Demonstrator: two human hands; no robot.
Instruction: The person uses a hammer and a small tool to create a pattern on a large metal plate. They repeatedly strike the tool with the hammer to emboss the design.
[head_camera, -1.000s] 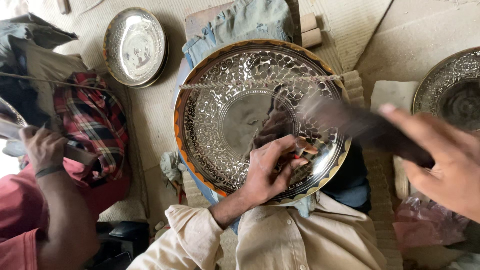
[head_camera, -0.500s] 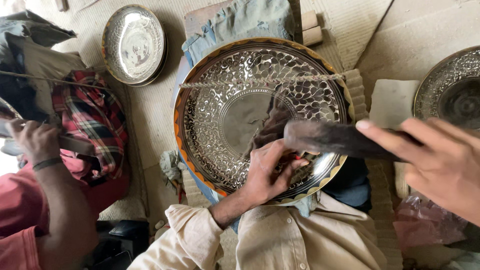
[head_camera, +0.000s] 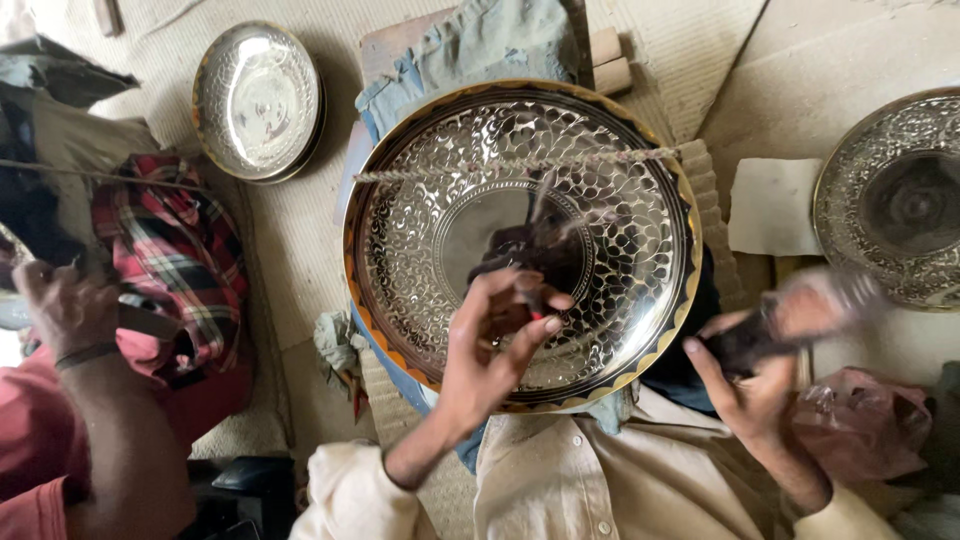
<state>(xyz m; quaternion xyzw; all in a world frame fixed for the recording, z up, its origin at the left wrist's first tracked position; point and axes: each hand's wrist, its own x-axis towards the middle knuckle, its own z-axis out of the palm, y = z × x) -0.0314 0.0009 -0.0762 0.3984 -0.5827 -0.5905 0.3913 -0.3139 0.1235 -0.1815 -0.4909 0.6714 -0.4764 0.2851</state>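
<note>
A large round engraved metal plate with a gold and black rim leans on my lap over blue cloth. My left hand rests on its lower middle and pinches a small punch upright against the shiny surface. To the right of the plate, my right hand grips a dark hammer, which is blurred and lies off the plate's rim. A twisted cord runs across the upper part of the plate.
A smaller silver dish lies at the upper left and another engraved plate at the right edge. Another person's hand and red sleeve are at the left, beside a plaid cloth. A white pad and a pink bag lie at the right.
My right hand has swung the hammer back from over the plate, down and to the right, off the rim. My left hand stays on the plate with the punch.
</note>
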